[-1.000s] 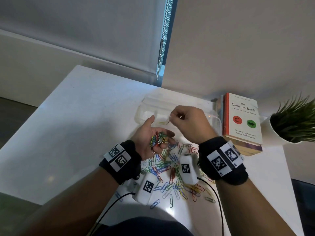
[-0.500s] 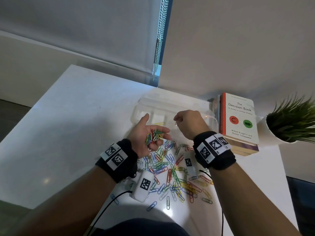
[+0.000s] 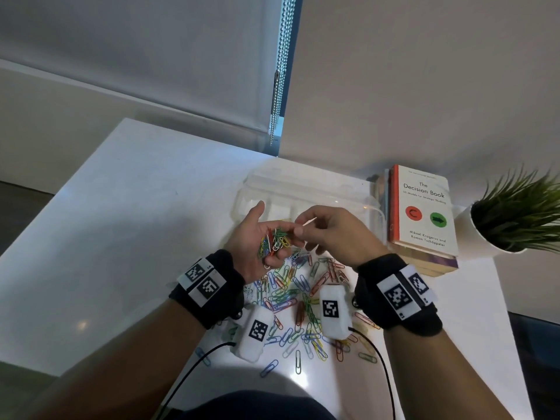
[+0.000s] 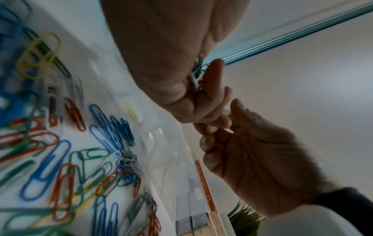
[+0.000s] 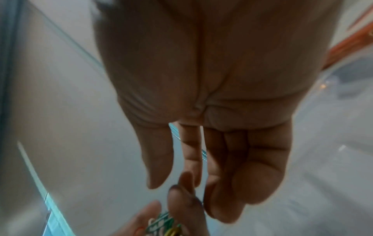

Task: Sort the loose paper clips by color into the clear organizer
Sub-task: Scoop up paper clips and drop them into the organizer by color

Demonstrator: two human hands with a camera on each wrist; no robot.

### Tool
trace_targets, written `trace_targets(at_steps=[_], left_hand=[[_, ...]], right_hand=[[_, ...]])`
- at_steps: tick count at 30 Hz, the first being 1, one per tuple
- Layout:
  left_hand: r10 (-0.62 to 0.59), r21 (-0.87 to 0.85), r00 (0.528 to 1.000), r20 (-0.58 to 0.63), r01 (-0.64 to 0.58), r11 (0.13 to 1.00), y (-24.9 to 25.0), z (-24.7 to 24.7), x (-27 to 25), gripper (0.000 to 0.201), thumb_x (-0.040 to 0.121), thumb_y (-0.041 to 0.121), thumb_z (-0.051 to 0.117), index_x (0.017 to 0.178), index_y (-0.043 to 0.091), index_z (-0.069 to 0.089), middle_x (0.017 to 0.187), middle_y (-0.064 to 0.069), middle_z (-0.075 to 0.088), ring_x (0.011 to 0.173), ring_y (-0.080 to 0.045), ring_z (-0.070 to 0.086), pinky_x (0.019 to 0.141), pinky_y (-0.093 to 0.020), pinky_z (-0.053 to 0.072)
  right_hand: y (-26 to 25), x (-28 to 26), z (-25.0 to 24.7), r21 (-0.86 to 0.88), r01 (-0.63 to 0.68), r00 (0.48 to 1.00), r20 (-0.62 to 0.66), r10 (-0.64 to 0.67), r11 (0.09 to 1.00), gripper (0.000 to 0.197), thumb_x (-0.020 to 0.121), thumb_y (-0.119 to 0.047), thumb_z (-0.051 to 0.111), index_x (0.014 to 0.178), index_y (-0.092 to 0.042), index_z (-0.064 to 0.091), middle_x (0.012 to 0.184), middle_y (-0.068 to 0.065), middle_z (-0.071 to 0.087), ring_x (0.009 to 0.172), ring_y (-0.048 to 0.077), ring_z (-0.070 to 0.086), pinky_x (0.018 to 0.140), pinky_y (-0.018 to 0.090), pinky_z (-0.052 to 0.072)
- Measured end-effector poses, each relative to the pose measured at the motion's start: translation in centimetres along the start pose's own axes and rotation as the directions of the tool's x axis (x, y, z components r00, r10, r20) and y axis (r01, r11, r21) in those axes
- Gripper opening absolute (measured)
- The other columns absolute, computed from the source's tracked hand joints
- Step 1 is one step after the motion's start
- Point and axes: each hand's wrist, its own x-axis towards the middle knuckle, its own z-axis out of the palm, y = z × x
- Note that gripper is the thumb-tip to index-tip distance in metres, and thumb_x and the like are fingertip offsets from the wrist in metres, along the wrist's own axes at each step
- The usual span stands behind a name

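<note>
My left hand (image 3: 266, 234) is palm up in front of the clear organizer (image 3: 357, 204) and cups a mixed bundle of paper clips (image 3: 274, 241). My right hand (image 3: 301, 230) meets it from the right. Its thumb and forefinger pinch a thin pale clip (image 3: 309, 222) at the bundle's edge. In the left wrist view the bundle (image 4: 198, 70) sits in my curled left fingers, with the right hand (image 4: 222, 121) touching them. The right wrist view shows green and yellow clips (image 5: 161, 223) below my fingertips. Many loose coloured clips (image 3: 291, 292) lie on the white table.
A stack of books (image 3: 421, 213) stands right of the organizer, with a potted plant (image 3: 515, 213) beyond it. One yellow clip (image 4: 132, 115) lies in an organizer compartment. Camera cables (image 3: 378, 359) trail over the clips. A blind chain (image 3: 280, 71) hangs behind.
My right hand carried a clip over the organizer, let it go there, and has come back to the bundle in my left palm. The left hand has stayed in place.
</note>
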Motion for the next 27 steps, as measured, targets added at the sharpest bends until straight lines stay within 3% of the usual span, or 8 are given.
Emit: trace_targets(at_steps=[4, 7, 10, 13, 15, 18, 23, 27], left_hand=[[0.004, -0.033, 1.0, 0.01, -0.004, 0.999, -0.1, 0.1, -0.1, 0.079, 0.098, 0.059, 0.018, 0.104, -0.005, 0.064, 0.061, -0.008, 0.049, 0.042, -0.014, 0.038, 0.038, -0.017, 0.018], [0.001, -0.024, 1.0, 0.01, -0.001, 1.0, -0.1, 0.5, -0.2, 0.078, 0.098, 0.059, 0.02, 0.104, -0.004, 0.064, 0.058, -0.006, 0.043, 0.042, -0.014, 0.037, 0.038, -0.016, 0.018], [0.008, -0.001, 1.0, -0.005, -0.008, 1.0, -0.2, 0.8, -0.2, 0.073, 0.098, 0.059, 0.02, 0.107, 0.002, 0.065, 0.056, -0.004, 0.044, 0.042, -0.014, 0.037, 0.037, -0.016, 0.018], [0.025, 0.009, 1.0, -0.016, -0.025, 1.0, -0.4, 0.9, -0.2, 0.067, 0.099, 0.057, 0.021, 0.113, 0.007, 0.064, 0.066, -0.004, 0.049, 0.043, -0.014, 0.036, 0.038, -0.017, 0.018], [0.044, 0.003, 0.999, -0.024, -0.044, 0.999, -0.4, 1.0, -0.2, 0.062, 0.1, 0.055, 0.022, 0.112, 0.009, 0.063, 0.078, -0.005, 0.051, 0.043, -0.013, 0.035, 0.039, -0.017, 0.017], [0.074, 0.0, 0.997, -0.021, -0.074, 0.997, -0.5, 1.1, 0.0, 0.054, 0.101, 0.052, 0.023, 0.115, 0.014, 0.059, 0.077, -0.006, 0.05, 0.042, -0.013, 0.036, 0.037, -0.016, 0.019], [0.095, 0.009, 0.995, 0.017, -0.095, 0.995, -0.5, 0.6, 0.4, 0.058, 0.101, 0.051, 0.023, 0.133, 0.01, 0.049, 0.078, -0.008, 0.049, 0.042, -0.015, 0.039, 0.034, -0.014, 0.025], [0.071, 0.043, 0.997, 0.022, -0.072, 0.996, -0.4, 0.4, 0.4, 0.061, 0.101, 0.052, 0.022, 0.13, 0.007, 0.05, 0.079, -0.009, 0.052, 0.042, -0.016, 0.039, 0.034, -0.015, 0.025]], right_hand=[[-0.1, 0.0, 0.9, 0.096, -0.016, 0.999, 0.038, 0.012, 0.995, 0.026, 0.079, -0.014, 0.076, 0.102, -0.01, 0.063, 0.074, 0.006, 0.064, 0.063, 0.012, 0.059, 0.059, 0.026, 0.048], [-0.1, 0.3, 2.0, 0.098, 0.001, 1.0, -0.028, 0.001, 0.995, 0.026, 0.075, -0.009, 0.077, 0.096, -0.009, 0.062, 0.073, 0.005, 0.063, 0.061, 0.014, 0.056, 0.062, 0.033, 0.045], [0.2, 0.4, 2.7, 0.065, 0.021, 0.994, -0.106, -0.014, 0.998, 0.021, 0.072, -0.007, 0.076, 0.089, -0.011, 0.063, 0.07, 0.001, 0.063, 0.058, 0.009, 0.053, 0.063, 0.031, 0.045], [0.4, 0.5, 3.0, 0.02, 0.038, 0.987, -0.159, -0.034, 0.999, 0.025, 0.073, -0.008, 0.075, 0.094, -0.017, 0.065, 0.069, -0.007, 0.062, 0.055, 0.0, 0.051, 0.062, 0.023, 0.042], [0.4, 0.5, 3.1, 0.006, 0.047, 0.978, -0.204, -0.044, 0.999, 0.034, 0.075, -0.008, 0.074, 0.104, -0.021, 0.063, 0.071, -0.008, 0.061, 0.06, 0.0, 0.053, 0.063, 0.019, 0.04], [0.3, 0.4, 3.2, -0.009, 0.064, 0.964, -0.259, -0.064, 0.998, 0.04, 0.076, -0.008, 0.074, 0.111, -0.024, 0.061, 0.07, -0.009, 0.059, 0.066, 0.002, 0.057, 0.067, 0.016, 0.044], [-0.3, 0.2, 3.1, -0.171, 0.099, 0.968, -0.211, -0.134, 0.98, 0.024, 0.082, -0.01, 0.07, 0.1, -0.025, 0.071, 0.073, -0.012, 0.059, 0.062, -0.003, 0.051, 0.062, 0.01, 0.039], [-0.3, 0.3, 3.0, -0.191, 0.105, 0.976, -0.167, -0.138, 0.976, 0.01, 0.082, -0.008, 0.069, 0.081, -0.018, 0.071, 0.07, -0.009, 0.06, 0.057, -0.002, 0.049, 0.059, 0.014, 0.037]])
